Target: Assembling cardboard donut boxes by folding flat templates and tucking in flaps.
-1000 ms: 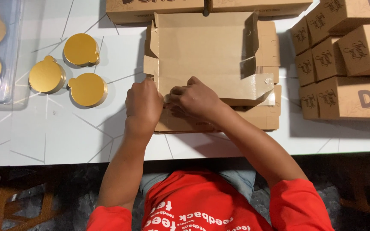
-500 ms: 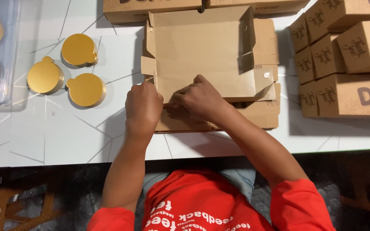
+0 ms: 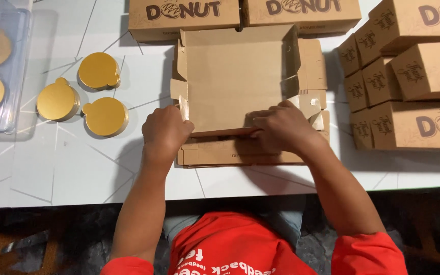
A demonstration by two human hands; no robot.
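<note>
Left hand (image 3: 165, 133) curled narrow, pressing on the near left corner of a half-folded cardboard box (image 3: 235, 81); fingers bent under, knuckles up. Right hand (image 3: 281, 130) also closed narrow, gripping the near wall of the same box, fingertips tucked over its folded edge. Both hands touching the box, close to each other along its front side.

Box lying open near the middle of the tabletop (image 3: 67, 178), a little toward the far edge, base flat, left and right walls partly raised, side flaps sticking out. Under its near side, a stack of flat unfolded cardboard blanks (image 3: 240, 155), reaching toward the near edge of the tabletop.

At the far edge, just behind the open box, two closed brown boxes (image 3: 189, 18) side by side. At the right edge, a pile of closed brown boxes (image 3: 408, 81), stacked in rows, just beside the open one.

On the left part of the tabletop, three round gold cake boards (image 3: 105, 116) with small tabs, near each other, well apart from the hands. At the far left corner, a clear plastic tray (image 3: 19, 61) with more gold boards inside.

Red shirt (image 3: 230, 247) visible below the near edge.
</note>
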